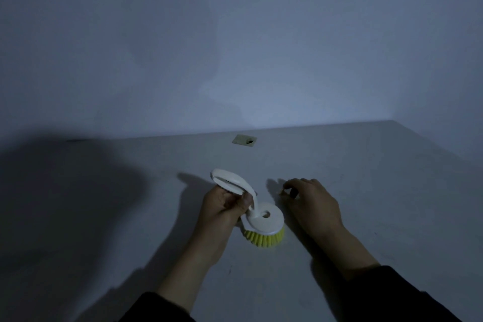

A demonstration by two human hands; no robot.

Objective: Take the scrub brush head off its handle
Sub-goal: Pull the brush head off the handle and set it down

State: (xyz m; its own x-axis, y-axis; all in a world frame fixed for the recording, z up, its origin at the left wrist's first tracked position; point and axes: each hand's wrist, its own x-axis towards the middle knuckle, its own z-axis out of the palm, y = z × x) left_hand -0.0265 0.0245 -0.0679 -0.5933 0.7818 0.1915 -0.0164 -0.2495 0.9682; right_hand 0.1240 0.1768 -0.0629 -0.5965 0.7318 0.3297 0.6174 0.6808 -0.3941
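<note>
A scrub brush rests bristles-down on the grey table (366, 191). Its round white head (265, 221) has a small hole on top and short yellow bristles (264, 236) underneath. A curved white handle (232, 181) rises from the head toward the upper left and is still joined to it. My left hand (223, 205) is closed around the lower part of the handle, thumb against it. My right hand (311, 201) hovers palm-down just right of the head, fingers curled and apart, holding nothing and not touching the brush.
A small pale square plate with a dark hole (244, 140) is set in the table near the back wall (235, 47). The table's right edge runs diagonally at the far right. A deep shadow covers the left side.
</note>
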